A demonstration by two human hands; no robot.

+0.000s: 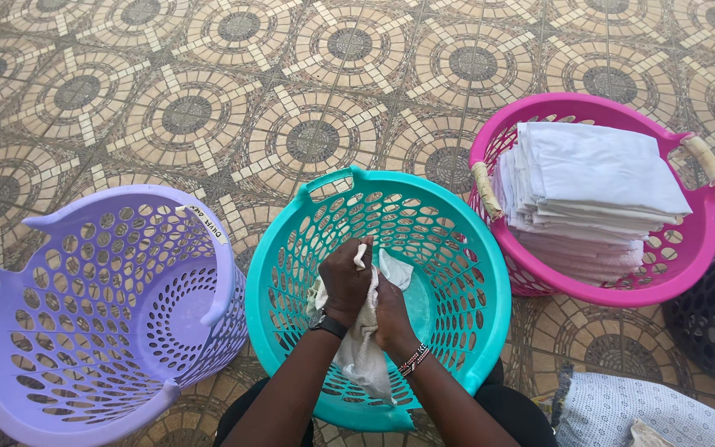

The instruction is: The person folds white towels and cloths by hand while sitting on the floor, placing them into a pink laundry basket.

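Hands meet over the middle of the teal laundry basket (448, 248): the left hand (346, 277), fingers curled shut, and the right hand (391, 310), also closed, both grip a crumpled white cloth (362, 352) that hangs limp between the forearms. A black wristband sits on the left wrist, a beaded bracelet on the right. The round plastic basket has perforated walls; a lilac basket (84, 331) touches its left rim, and a pink basket (688, 248) holding folded white sheets (597, 178) stands at its right.
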